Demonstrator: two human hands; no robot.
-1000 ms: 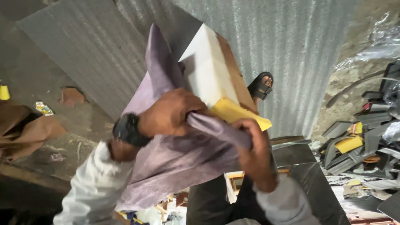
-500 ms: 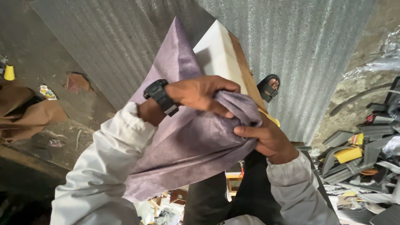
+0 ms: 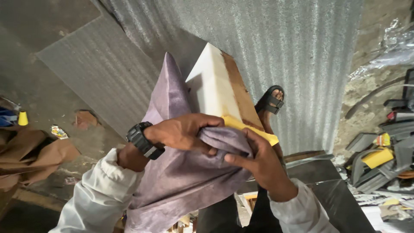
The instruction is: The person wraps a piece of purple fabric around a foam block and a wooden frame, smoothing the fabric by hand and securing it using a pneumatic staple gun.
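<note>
The left hand (image 3: 183, 133) and right hand (image 3: 258, 162) met at centre, fingers curled closed, both wrists bent inward.

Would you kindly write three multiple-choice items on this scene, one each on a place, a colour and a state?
1. Where is the wristwatch?
A. left wrist
B. right wrist
C. on the floor

2. What colour is the fabric cover?
A. green
B. purple
C. red

3. How do the hands stand on the fabric?
A. both grip it
B. only one touches it
C. both hang clear of it

Answers: 1 A, the black watch sits just behind the left hand. 2 B, the cloth drawn over the white foam cushion is dull purple. 3 A, the left hand and right hand both pinch its bunched edge.
</note>
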